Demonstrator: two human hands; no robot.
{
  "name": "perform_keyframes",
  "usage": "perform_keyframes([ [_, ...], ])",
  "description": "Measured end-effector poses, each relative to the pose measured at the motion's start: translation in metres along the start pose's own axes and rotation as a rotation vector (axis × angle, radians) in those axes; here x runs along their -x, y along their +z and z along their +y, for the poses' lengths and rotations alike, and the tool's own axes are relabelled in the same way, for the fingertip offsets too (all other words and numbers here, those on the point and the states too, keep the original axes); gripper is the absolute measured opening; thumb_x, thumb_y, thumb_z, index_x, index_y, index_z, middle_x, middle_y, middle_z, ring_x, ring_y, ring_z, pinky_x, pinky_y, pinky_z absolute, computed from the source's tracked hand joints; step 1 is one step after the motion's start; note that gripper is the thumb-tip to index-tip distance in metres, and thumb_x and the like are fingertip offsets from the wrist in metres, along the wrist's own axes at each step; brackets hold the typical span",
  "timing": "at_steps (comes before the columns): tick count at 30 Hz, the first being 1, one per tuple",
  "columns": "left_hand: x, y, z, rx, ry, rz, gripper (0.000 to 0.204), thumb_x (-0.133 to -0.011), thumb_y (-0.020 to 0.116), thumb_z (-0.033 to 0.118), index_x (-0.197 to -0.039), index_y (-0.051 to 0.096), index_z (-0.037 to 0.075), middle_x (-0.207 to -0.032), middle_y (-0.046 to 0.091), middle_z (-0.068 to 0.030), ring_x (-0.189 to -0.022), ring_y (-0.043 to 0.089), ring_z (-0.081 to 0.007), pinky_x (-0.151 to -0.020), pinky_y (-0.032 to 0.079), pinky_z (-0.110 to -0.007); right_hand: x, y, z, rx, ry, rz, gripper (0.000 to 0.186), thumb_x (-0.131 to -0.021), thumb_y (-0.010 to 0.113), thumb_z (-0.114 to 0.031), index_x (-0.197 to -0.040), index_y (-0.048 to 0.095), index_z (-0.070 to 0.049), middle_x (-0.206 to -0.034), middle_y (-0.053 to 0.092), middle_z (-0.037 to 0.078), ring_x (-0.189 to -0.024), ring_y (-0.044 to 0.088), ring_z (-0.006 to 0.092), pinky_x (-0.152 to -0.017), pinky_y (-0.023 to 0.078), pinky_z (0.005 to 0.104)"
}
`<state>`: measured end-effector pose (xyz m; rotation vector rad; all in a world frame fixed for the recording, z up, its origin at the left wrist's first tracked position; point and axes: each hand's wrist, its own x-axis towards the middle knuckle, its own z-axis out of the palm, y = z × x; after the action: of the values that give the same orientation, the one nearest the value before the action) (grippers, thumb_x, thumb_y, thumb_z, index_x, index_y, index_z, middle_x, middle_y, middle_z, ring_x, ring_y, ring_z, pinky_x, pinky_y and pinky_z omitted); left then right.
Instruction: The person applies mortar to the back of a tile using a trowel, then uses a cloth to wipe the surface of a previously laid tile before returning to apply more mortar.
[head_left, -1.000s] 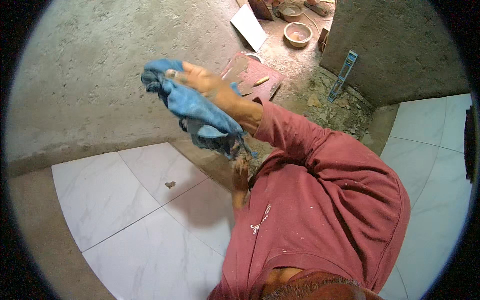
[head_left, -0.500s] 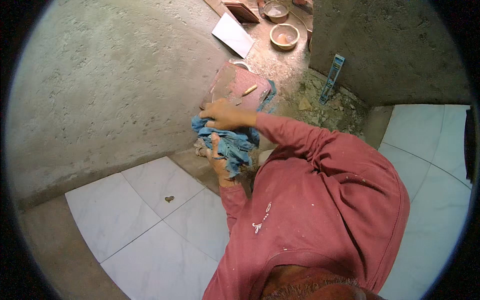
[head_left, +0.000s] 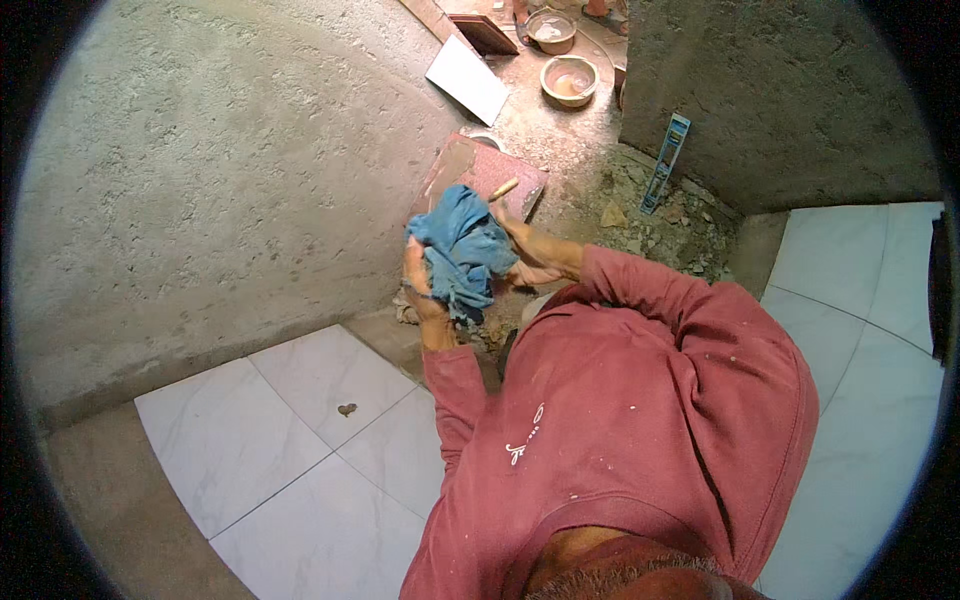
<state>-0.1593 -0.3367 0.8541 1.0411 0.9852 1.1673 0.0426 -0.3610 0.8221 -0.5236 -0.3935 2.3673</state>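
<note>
1) Head view: your left grip (head_left: 428, 295) is curled round the left side of the blue cloth (head_left: 462, 240)
2) Your right grip (head_left: 530, 255) meets its right edge; closure cannot be told
3) Cloth bunched between both, before the pink slab (head_left: 485, 165)

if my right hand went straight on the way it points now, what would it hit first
The blue cloth, which your right hand already seems to touch at its edge. Past the cloth, the left hand looks next, though depth is hard to judge.
</note>
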Motion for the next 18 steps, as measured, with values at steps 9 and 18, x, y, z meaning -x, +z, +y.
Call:
perform_keyframes([
  [9, -0.004, 0.011, -0.034, -1.151, -0.097, -0.035, 0.027, -0.09, 0.055, 0.013, -0.103, 0.057, -0.01, -0.096, 0.061, -0.0333, -0.091, 0.06, -0.0475, -0.077, 0.046, -0.05, -0.072, 0.008, 0.013, 0.677, -0.675, 0.536, 0.061, -0.081, 0.077, -0.031, -0.129, 0.057, 0.0, -0.115, 0.065, 0.011, -0.107, 0.06, 0.0198, -0.096, 0.046, 0.0348],
  [18, 0.026, -0.015, -0.038, -1.043, 0.396, -0.376, 0.027, -0.088, 0.058, 0.0, -0.114, 0.061, -0.004, -0.108, 0.065, -0.025, -0.098, 0.064, -0.0419, -0.088, 0.052, -0.045, -0.117, -0.078, 0.047, 0.759, -0.566, 0.692, 0.041, -0.078, 0.068, -0.02, -0.114, 0.064, 0.001, -0.095, 0.069, 0.011, -0.089, 0.065, 0.0215, -0.08, 0.051, 0.0362],
])
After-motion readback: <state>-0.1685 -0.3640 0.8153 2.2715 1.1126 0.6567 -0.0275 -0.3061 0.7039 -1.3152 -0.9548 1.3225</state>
